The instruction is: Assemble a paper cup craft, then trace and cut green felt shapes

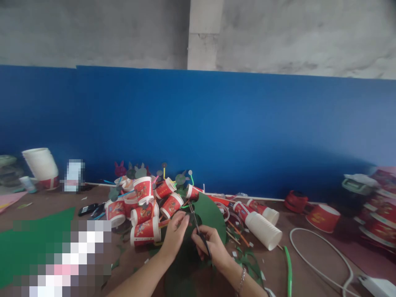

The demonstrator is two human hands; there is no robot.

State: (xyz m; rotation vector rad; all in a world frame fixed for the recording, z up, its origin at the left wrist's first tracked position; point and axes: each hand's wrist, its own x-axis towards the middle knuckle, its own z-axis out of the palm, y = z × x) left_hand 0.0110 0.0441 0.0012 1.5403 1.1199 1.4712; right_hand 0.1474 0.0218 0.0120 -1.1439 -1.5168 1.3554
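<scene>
My right hand [208, 246] is closed round the black handles of a pair of scissors [198, 227], whose blades point up into a dark green sheet of paper [210, 212]. My left hand [175, 235] pinches the left edge of that green sheet, just beside the blades. A bracelet sits on my right wrist. Right behind my hands lies a heap of red and white paper cups [144, 206], several with green cut-out shapes and coloured straws stuck in them.
Stacked white cups [262, 229] lie to the right, with a white cable [321, 258], a green strip [289, 270] and more red cups [323, 217]. A large green sheet [37, 235] lies at left, with a white tub [41, 167] behind. A blue wall panel backs the table.
</scene>
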